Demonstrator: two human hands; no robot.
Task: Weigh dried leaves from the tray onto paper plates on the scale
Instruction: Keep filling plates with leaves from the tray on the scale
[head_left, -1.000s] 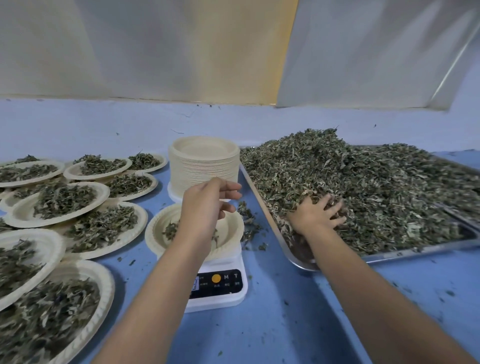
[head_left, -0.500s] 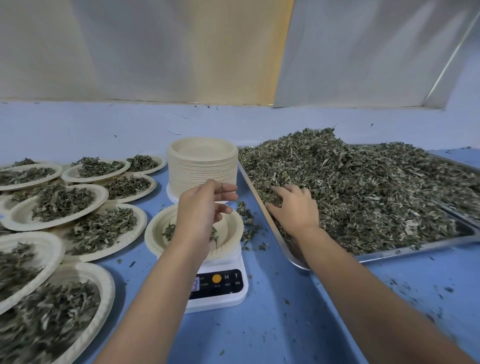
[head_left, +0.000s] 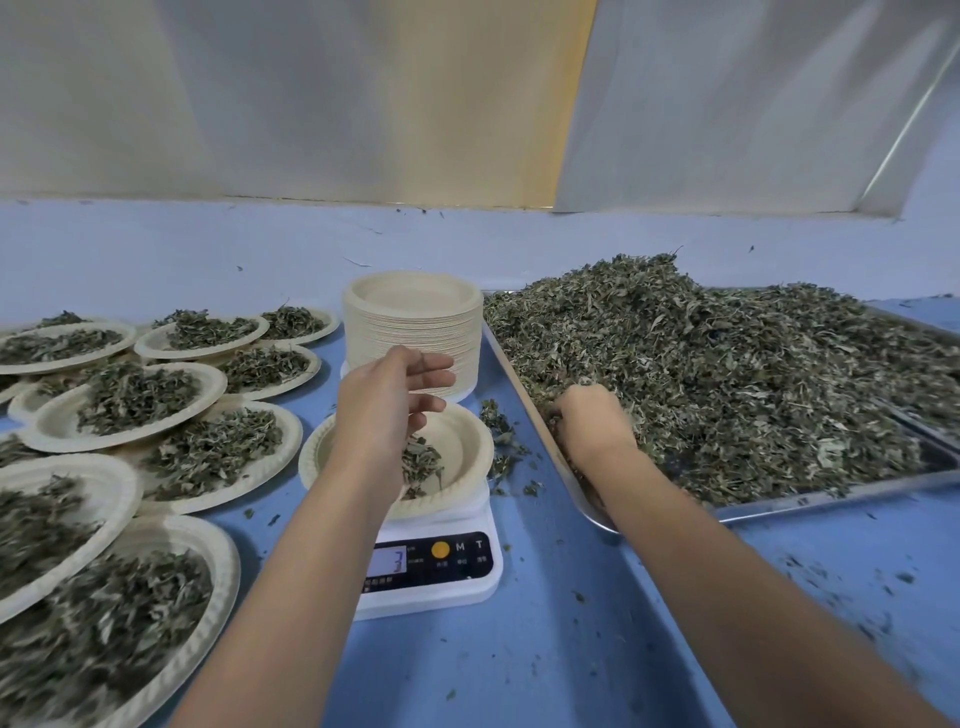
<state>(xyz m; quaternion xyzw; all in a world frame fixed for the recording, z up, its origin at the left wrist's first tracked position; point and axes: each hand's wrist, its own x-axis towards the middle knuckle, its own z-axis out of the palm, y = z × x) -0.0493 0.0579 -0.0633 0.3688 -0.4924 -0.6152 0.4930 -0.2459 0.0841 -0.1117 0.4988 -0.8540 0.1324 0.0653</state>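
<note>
Two bare hands work over a blue desk (head_left: 519, 665). One round cream paper plate (head_left: 470, 441) sits flat on a white kitchen scale (head_left: 441, 592), with its open side up. The scale's black front faces the person, and its little screen shows a 3. A small heap of dried green leaves (head_left: 422, 463) lies in the plate, near the middle.

The left hand (head_left: 384, 410) hangs just above the left part of this plate. Its fingers (head_left: 436, 362) are straight and a little spread. They point to the right, toward the tray, and they hold nothing. The small heap is right under them, and I cannot tell if they touch it.

A long silver metal tray (head_left: 831, 496) lies just beside the scale, on its right. Its long side runs from left to right across the desk. A big pile of dried leaves (head_left: 753, 374) fills it and is highest at the back left. The right hand (head_left: 592, 421) is in the near left part of this pile. Its fingers bend down into the leaves and the tips are hidden, so I cannot tell if they hold any.

A tall stack of cream paper plates (head_left: 415, 332) stands behind the scale. Many filled paper plates (head_left: 130, 400) lie on the left, and some overlap. Leaf crumbs (head_left: 498, 431) lie between the scale and the tray.
</note>
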